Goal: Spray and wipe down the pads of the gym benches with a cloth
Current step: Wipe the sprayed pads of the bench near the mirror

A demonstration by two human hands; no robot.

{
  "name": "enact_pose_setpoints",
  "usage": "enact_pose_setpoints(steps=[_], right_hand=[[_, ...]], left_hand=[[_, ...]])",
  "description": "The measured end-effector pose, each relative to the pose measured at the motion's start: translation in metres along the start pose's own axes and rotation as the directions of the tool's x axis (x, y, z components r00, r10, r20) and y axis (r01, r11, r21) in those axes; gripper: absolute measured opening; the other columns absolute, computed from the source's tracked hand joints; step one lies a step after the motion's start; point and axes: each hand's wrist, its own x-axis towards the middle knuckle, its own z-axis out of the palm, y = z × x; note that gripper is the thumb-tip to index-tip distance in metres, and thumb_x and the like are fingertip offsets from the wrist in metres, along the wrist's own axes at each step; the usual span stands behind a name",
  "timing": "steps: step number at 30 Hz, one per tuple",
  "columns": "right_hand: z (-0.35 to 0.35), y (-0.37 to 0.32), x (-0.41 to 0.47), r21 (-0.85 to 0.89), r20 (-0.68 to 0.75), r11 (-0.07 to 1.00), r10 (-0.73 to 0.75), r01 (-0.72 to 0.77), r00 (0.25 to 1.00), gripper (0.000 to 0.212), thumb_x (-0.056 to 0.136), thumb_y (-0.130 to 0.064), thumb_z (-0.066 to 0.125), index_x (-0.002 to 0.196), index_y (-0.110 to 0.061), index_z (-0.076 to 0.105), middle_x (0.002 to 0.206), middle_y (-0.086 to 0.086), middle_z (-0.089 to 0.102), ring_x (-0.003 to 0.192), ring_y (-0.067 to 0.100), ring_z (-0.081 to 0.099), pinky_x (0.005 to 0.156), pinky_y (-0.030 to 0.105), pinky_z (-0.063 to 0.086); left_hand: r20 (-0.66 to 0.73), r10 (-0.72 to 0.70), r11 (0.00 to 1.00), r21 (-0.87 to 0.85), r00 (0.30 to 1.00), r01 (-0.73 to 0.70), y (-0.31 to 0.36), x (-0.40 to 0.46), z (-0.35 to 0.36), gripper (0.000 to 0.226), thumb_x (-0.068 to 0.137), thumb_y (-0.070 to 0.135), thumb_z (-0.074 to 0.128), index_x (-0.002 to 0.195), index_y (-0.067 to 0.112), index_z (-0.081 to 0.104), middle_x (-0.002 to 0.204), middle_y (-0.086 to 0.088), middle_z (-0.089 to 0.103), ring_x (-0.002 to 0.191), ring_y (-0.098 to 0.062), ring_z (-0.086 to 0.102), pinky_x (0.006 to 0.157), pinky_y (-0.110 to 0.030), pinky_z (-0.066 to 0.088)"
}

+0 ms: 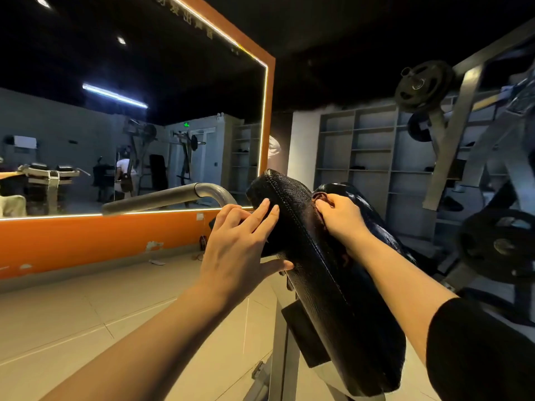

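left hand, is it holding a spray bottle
No, the left hand rests open against the black pad, fingers straight.

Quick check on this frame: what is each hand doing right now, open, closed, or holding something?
Left hand: open, straight fingers resting on the side of the black bench pad.
Right hand: fingers curled, pressing a dark cloth against the pad.

- Raised gold characters (185, 17) run along the dark band above the mirror's orange frame (269, 117); they are blurred and seen at a steep angle, so none can be read.
- A small green lit sign (186, 124) shows in the mirror's reflection, high on the far wall; its marks are too small to make out.
- No brand, number or label is legible anywhere else.
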Motion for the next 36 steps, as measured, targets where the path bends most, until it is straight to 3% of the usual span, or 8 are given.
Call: enact_pose_setpoints(steps=[6,13,19,23,27,30,33,36], right_hand=[[0.011,-0.062,-0.008,0.257,0.07,0.927,-0.301,0.274,0.951,0.035,0.102,-0.025,0.048,0.133,-0.012,0.056,0.121,0.001,0.062,0.112,0.013,0.054,0.089,0.018,0.043],[0.0,0.011,0.006,0.018,0.022,0.994,0.107,-0.108,0.994,0.03,0.095,-0.019,0.052,0.066,-0.015,0.059,0.075,0.007,0.058,0.083,0.025,0.052,0.067,0.032,0.031],[0.009,-0.045,0.005,0.201,0.044,0.909,-0.38,0.365,0.924,0.032,0.098,-0.02,0.055,0.13,-0.015,0.059,0.116,-0.008,0.056,0.108,0.004,0.049,0.089,0.014,0.036],[0.013,-0.019,0.031,0.14,0.047,0.957,-0.263,0.255,0.964,0.024,0.099,-0.018,0.054,0.119,-0.012,0.066,0.103,0.0,0.064,0.099,0.015,0.058,0.077,0.012,0.038],[0.011,0.002,0.039,0.127,-0.001,0.988,-0.094,0.093,0.996,0.023,0.099,-0.016,0.052,0.077,-0.015,0.062,0.07,-0.002,0.059,0.069,0.014,0.052,0.06,0.02,0.04],[0.016,-0.03,0.03,0.244,0.007,0.936,-0.262,0.253,0.965,0.014,0.099,-0.015,0.053,0.103,-0.015,0.066,0.087,-0.004,0.062,0.08,0.006,0.056,0.066,0.004,0.039],[0.02,-0.05,0.031,0.233,0.045,0.909,-0.364,0.344,0.93,0.024,0.097,-0.017,0.056,0.119,-0.012,0.066,0.109,-0.001,0.065,0.102,0.012,0.057,0.09,0.023,0.042],[0.015,-0.027,0.042,0.137,0.032,0.965,-0.228,0.222,0.973,0.018,0.096,-0.015,0.057,0.107,-0.011,0.071,0.094,0.003,0.067,0.092,0.018,0.059,0.079,0.027,0.04]], left_hand=[[0.02,0.004,1.0,0.013,1.0,-0.005,-0.007,0.0,-0.003,0.086,0.071,0.069,0.057,0.133,0.01,0.057,0.133,-0.011,0.06,0.101,-0.029,0.064,0.095,-0.047,0.048],[0.03,0.005,1.0,0.016,1.0,-0.005,-0.009,-0.001,0.0,0.094,0.061,0.062,0.079,0.136,0.01,0.056,0.135,-0.011,0.059,0.099,-0.029,0.064,0.094,-0.047,0.048],[-0.023,0.027,1.0,0.011,0.999,-0.027,-0.009,-0.002,0.004,0.09,0.062,0.059,0.078,0.133,0.009,0.057,0.133,-0.012,0.06,0.101,-0.031,0.064,0.093,-0.049,0.049],[-0.027,0.031,0.999,0.016,0.999,-0.03,-0.012,-0.001,0.005,0.092,0.061,0.06,0.079,0.134,0.009,0.058,0.133,-0.011,0.06,0.1,-0.03,0.064,0.093,-0.048,0.049],[-0.036,0.022,1.0,0.007,0.999,-0.021,-0.011,-0.001,0.008,0.092,0.059,0.06,0.079,0.132,0.009,0.059,0.132,-0.011,0.061,0.101,-0.031,0.065,0.094,-0.049,0.049],[-0.039,0.023,1.0,-0.008,0.999,-0.023,-0.012,-0.002,0.009,0.089,0.062,0.063,0.072,0.132,0.009,0.059,0.132,-0.01,0.061,0.101,-0.03,0.064,0.096,-0.048,0.047],[-0.024,0.03,1.0,-0.003,0.999,-0.03,-0.013,-0.002,0.006,0.088,0.067,0.066,0.058,0.134,0.01,0.057,0.134,-0.01,0.06,0.101,-0.028,0.063,0.098,-0.046,0.045],[-0.012,0.04,0.999,0.018,0.999,-0.04,-0.013,-0.002,0.005,0.089,0.067,0.068,0.059,0.136,0.01,0.057,0.134,-0.01,0.06,0.101,-0.028,0.064,0.098,-0.045,0.046]])
